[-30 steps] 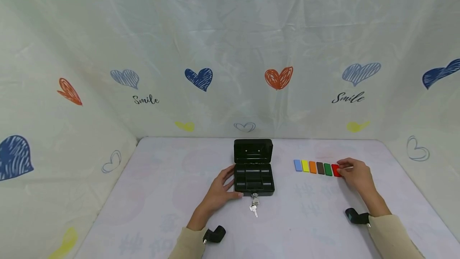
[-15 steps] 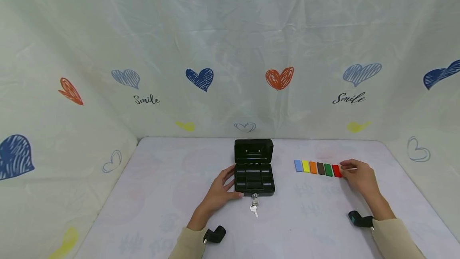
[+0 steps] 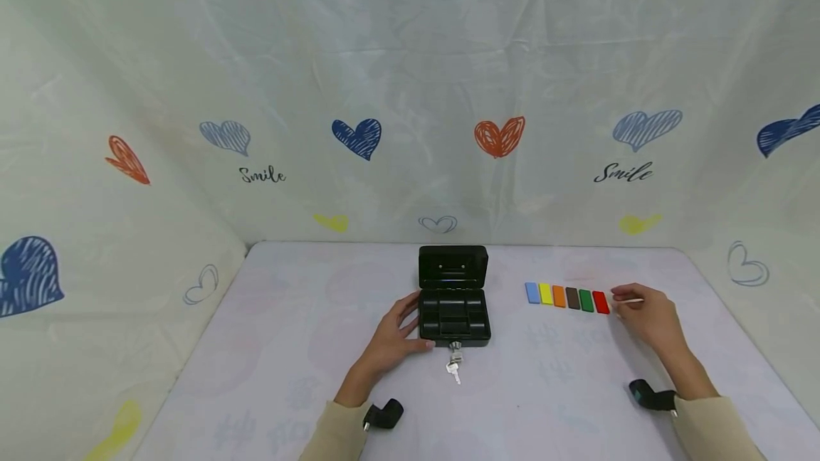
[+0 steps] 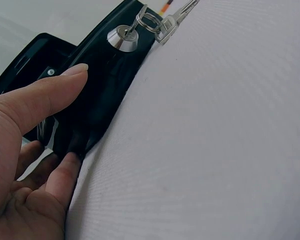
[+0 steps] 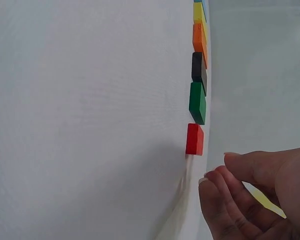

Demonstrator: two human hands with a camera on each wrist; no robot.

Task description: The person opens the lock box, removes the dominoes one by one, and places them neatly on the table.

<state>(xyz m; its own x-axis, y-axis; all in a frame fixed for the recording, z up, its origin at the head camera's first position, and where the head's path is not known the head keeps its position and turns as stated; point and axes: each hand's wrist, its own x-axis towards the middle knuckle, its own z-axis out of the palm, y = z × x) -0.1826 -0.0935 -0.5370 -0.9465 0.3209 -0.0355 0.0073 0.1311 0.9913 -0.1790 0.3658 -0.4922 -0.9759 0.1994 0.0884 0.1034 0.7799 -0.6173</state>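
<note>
A black cash box point(image 3: 454, 336) stands on the table with its lid point(image 3: 453, 267) raised. My left hand point(image 3: 391, 340) holds its near left corner, the thumb on the front face and the fingers along the left side. Keys point(image 4: 167, 27) hang by a ring from the lock point(image 4: 123, 38) in the front. Farther right, flat rectangular blocks lie in a row: blue point(image 3: 532, 293), yellow point(image 3: 546, 294), orange point(image 3: 559, 297), dark brown point(image 3: 573, 298), green point(image 3: 586, 301) and red point(image 3: 601, 302). Just right of the red block, my right hand point(image 3: 648, 315) hovers apart from it, holding nothing.
The white table point(image 3: 288, 290) meets a cloth wall point(image 3: 397, 191) printed with hearts behind it. A black wrist camera point(image 3: 384, 415) sits at my left cuff, another wrist camera point(image 3: 650, 395) at my right cuff.
My right hand has let go of the red block and drawn away to the right. The red block stays at the row's end. My left hand keeps its place on the cash box.
</note>
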